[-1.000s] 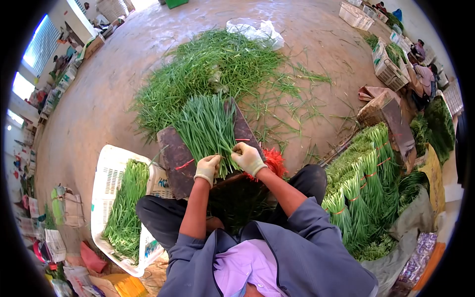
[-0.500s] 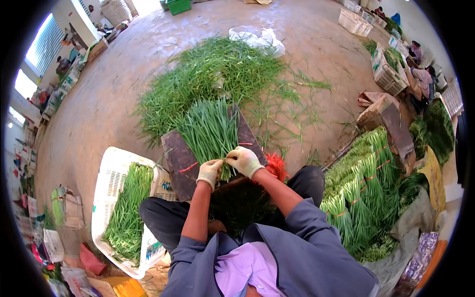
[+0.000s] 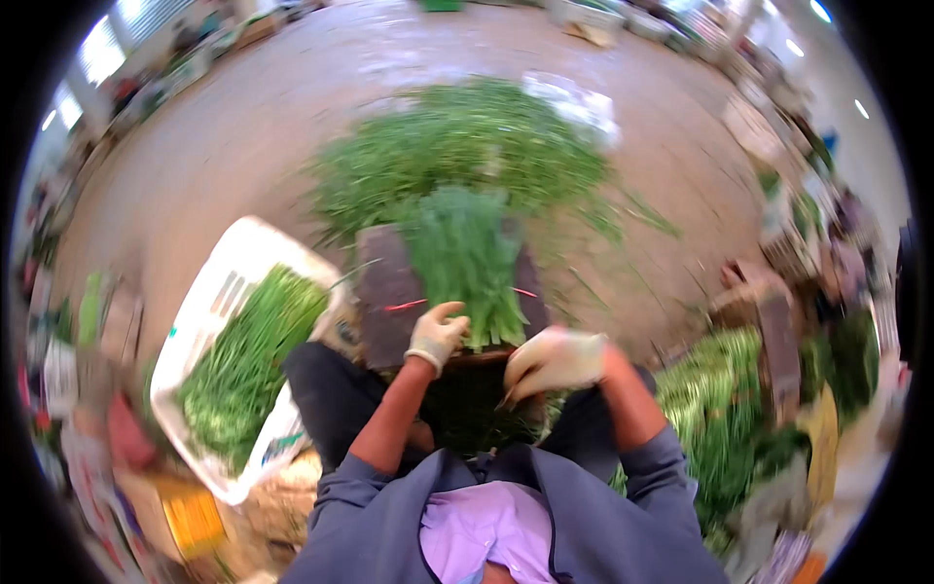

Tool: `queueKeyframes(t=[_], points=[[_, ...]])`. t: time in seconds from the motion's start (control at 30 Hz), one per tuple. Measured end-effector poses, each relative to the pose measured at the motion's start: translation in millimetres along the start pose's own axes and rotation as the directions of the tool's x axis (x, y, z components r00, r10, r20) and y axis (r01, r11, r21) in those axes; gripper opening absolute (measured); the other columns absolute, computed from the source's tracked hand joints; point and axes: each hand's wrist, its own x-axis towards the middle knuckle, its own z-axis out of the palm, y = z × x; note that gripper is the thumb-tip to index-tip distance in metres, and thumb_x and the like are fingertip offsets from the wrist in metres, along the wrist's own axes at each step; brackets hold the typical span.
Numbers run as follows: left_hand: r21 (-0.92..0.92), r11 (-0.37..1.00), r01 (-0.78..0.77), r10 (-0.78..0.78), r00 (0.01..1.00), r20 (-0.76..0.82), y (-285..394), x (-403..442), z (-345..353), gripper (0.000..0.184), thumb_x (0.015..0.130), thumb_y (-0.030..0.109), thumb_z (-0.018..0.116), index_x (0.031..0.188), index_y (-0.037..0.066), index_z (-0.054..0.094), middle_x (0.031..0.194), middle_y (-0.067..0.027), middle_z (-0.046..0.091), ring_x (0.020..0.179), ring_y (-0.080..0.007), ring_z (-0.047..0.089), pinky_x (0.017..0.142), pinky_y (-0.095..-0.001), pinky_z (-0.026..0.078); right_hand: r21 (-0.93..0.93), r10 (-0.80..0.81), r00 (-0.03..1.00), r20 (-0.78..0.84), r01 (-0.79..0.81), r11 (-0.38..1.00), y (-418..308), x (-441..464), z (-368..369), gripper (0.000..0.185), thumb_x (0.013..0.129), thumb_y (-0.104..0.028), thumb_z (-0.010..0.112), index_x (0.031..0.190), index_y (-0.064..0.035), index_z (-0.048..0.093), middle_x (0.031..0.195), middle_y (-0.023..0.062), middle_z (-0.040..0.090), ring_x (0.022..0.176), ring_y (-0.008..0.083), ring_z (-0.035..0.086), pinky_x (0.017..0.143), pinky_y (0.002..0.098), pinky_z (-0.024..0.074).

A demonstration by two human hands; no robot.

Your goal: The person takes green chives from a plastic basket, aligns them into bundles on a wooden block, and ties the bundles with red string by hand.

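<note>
On a dark board [image 3: 381,268] in front of me lies a bunch of long green chives [image 3: 462,258], cut ends toward me. A red tie [image 3: 404,306] shows on both sides of the bunch, apparently running beneath it. My left hand [image 3: 441,334], in a pale glove, is beside the stalk ends at the left, fingers apart and nothing visible in them. Off the board's near right corner, my gloved right hand [image 3: 556,362] is blurred, its fingers drawn together and pointing down. Something thin and dark shows at its fingertips, too smeared to name.
A loose heap of chives [image 3: 457,146] covers the floor ahead, beside a white plastic bag [image 3: 579,102]. At my left stands a white crate [image 3: 167,375] holding chives. Tied bunches [image 3: 715,389] are stacked at my right. Other people sit along the far right side.
Both hands were together at the stalk ends. My right hand has moved away toward me and to the right; my left has opened beside the bunch. The view has turned slightly.
</note>
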Motion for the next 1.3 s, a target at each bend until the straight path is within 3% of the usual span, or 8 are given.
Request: queueKeyframes(t=[0.07,0.1,0.13,0.2,0.47,0.8,1.07,1.3], points=[[0.011,0.991,-0.133,0.133,0.991,-0.006,10,-26,-28,0.044,0.088,0.015,0.067,0.128,-0.001,0.058,0.076,-0.0068,0.069,0.054,-0.0079,0.054,0.049,-0.0244,0.045,-0.001,0.007,0.786,-0.618,-0.010,1.000,75,8,-50,0.016,0.079,-0.013,0.071,0.092,-0.0037,0.073,0.092,0.0100,0.072,0.083,0.0217,0.067,0.077,0.0326,0.0537],[-0.050,0.979,-0.200,0.198,0.979,-0.043,14,-40,-44,0.042,0.088,0.015,0.067,0.126,-0.001,0.059,0.076,-0.0060,0.069,0.054,-0.0079,0.054,0.050,-0.0242,0.045,-0.077,-0.030,0.314,-0.949,-0.137,0.988,98,26,-65,0.028,0.074,-0.016,0.075,0.098,-0.0024,0.070,0.090,0.0135,0.071,0.074,0.0242,0.066,0.069,0.0323,0.0541],[-0.103,0.974,-0.200,0.192,0.978,-0.080,28,-60,-66,0.040,0.088,0.014,0.067,0.124,-0.001,0.060,0.075,-0.0053,0.068,0.054,-0.0076,0.055,0.050,-0.0237,0.045,-0.391,-0.430,0.171,-0.887,-0.775,0.497,155,30,-77,0.049,0.073,-0.009,0.076,0.120,-0.0042,0.063,0.099,0.0143,0.069,0.082,0.0247,0.065,0.076,0.0338,0.0534],[-0.033,0.959,-0.280,0.261,0.925,-0.275,46,-98,-116,0.035,0.089,0.013,0.066,0.121,-0.001,0.061,0.076,-0.0056,0.068,0.055,-0.0076,0.056,0.051,-0.0234,0.045,-0.298,-0.274,0.117,-0.955,-0.384,0.874,113,55,-55,0.062,0.077,-0.004,0.072,0.136,-0.0053,0.052,0.108,0.0138,0.066,0.089,0.0262,0.064,0.081,0.0369,0.0526],[0.148,0.974,-0.171,0.219,0.547,-0.808,-25,-154,-371,0.031,0.086,0.011,0.066,0.116,0.001,0.065,0.076,-0.0082,0.070,0.058,-0.0115,0.061,0.056,-0.0261,0.050,-0.018,-0.016,0.435,-0.900,-0.001,1.000,79,112,62,0.053,0.088,0.002,0.064,0.138,-0.0052,0.049,0.112,0.0093,0.066,0.088,0.0126,0.063,0.078,0.0269,0.0512],[0.616,0.763,0.199,0.195,0.837,-0.511,-39,-104,-424,0.043,0.083,0.028,0.067,0.120,0.006,0.066,0.100,-0.0149,0.073,0.088,-0.0267,0.070,0.084,-0.0356,0.055,0.215,0.214,0.449,-0.867,-0.050,0.975,86,97,111,0.058,0.087,0.007,0.061,0.142,-0.0041,0.045,0.115,0.0097,0.064,0.083,0.0109,0.060,0.076,0.0251,0.0505],[0.729,0.494,0.474,0.406,0.616,-0.675,-52,-182,-553,0.039,0.082,0.021,0.069,0.118,0.005,0.066,0.115,-0.0183,0.068,0.106,-0.0345,0.065,0.094,-0.0400,0.052,0.239,0.249,0.495,-0.833,-0.085,0.967,92,106,111,0.057,0.089,0.011,0.055,0.143,-0.0042,0.044,0.117,0.0112,0.062,0.082,0.0101,0.060,0.076,0.0244,0.0512],[0.787,0.286,0.547,-0.128,0.836,-0.534,-48,-219,-534,0.072,0.075,0.030,0.075,0.137,0.004,0.050,0.134,-0.0196,0.057,0.123,-0.0336,0.055,0.107,-0.0404,0.044,0.184,0.191,0.572,-0.798,-0.072,0.980,80,128,109,0.056,0.090,0.011,0.055,0.142,-0.0043,0.044,0.116,0.0116,0.063,0.080,0.0109,0.062,0.076,0.0264,0.0526]])
